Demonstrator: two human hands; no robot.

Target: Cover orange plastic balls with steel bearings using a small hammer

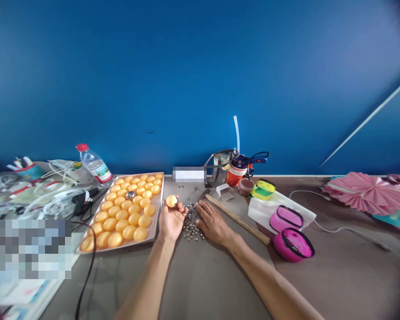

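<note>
An orange ball [171,201], like a table-tennis ball, rests in my left hand [172,221], which is palm up with its fingers curled around it. A bit of silver shows at the ball's right side. My right hand [213,223] lies palm down with its fingers stretched out, at the right edge of a pile of small shiny metal pieces [191,229], perhaps studs or tacks. To the left, a shallow tray [158,209] carries rows of similar orange balls [122,214]. Among them sits one ball covered in silver pieces [130,195].
A hammer [238,219] with a wooden handle lies right of my right hand. Beyond are a red cup of tools [236,175], a yellow case [262,189] and pink cases [292,244]. A bottle [98,169] and tangled cables [62,202] crowd the left. Pink folded paper [370,193] lies far right.
</note>
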